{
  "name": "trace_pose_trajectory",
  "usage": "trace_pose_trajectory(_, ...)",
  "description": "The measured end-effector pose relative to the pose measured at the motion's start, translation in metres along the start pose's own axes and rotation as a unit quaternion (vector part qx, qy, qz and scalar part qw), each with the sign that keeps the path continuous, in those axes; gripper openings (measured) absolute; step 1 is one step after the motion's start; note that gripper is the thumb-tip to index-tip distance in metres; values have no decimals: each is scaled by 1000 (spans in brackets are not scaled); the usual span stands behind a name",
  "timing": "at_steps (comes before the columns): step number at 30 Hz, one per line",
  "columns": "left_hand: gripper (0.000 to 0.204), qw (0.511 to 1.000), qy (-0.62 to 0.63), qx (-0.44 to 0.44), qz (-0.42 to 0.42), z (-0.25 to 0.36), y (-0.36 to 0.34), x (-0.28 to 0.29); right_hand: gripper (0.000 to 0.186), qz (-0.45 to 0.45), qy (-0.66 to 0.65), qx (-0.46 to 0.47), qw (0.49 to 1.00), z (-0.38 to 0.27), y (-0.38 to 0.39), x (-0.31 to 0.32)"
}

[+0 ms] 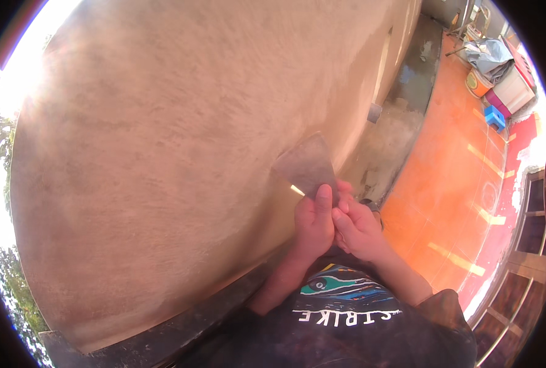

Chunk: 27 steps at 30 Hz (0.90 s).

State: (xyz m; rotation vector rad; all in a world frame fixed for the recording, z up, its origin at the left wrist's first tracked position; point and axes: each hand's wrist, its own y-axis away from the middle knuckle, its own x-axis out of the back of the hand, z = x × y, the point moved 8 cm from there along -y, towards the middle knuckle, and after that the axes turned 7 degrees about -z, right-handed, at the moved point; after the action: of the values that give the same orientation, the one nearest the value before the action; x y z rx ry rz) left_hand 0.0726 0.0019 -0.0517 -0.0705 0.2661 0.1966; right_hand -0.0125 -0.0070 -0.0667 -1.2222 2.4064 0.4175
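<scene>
A flat, grey, fan-shaped blade, apparently a wide putty knife, points away from me just in front of the tan wall. My left hand is closed on its near end, the thumb lying along the blade. Close against it, my right hand is also closed, its fingertips at the blade's right edge. Both hands hide the handle. Beside the left thumb a narrow bright glint shows. The plastered wall has streaky, cloudy marks across it; whether the blade touches it I cannot tell.
A grey strip of floor runs along the wall's foot, beside an orange floor with pale yellow bands. At the far right stand a blue stool, a bucket and a grey plastic sheet. A small grey block is near the wall.
</scene>
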Motion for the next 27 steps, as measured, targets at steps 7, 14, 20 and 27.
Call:
trace_pose_trajectory(7,44,1000,-4,-3,10,6,4,-1,22,2,-16,-7,1000,-3,1,-6)
trace_pose_trajectory(14,42,995,31,88,24,-9,9,0,20,3,-8,-61,998,7,4,0)
trace_pose_trajectory(20,42,999,34,2,0,8,5,-4,18,26,-21,-34,999,5,5,-1)
trace_pose_trajectory(27,44,999,32,-12,-5,20,5,-2,17,6,52,7,999,-9,3,-11)
